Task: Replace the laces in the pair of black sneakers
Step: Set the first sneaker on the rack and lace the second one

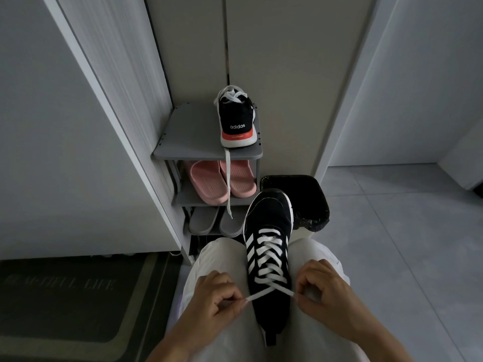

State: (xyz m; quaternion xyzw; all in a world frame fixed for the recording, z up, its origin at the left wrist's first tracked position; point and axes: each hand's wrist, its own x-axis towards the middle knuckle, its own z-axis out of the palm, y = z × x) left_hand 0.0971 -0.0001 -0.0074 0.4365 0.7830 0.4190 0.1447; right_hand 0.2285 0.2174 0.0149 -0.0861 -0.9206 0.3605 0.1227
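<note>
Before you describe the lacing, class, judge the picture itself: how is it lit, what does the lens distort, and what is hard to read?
Head view: dim light, no glare; the wide-angle lens splays the tall white cupboard panel; lettering on the dark doormat sinks into shadow; the flat white lace on the black striped sneaker is sharp.
</note>
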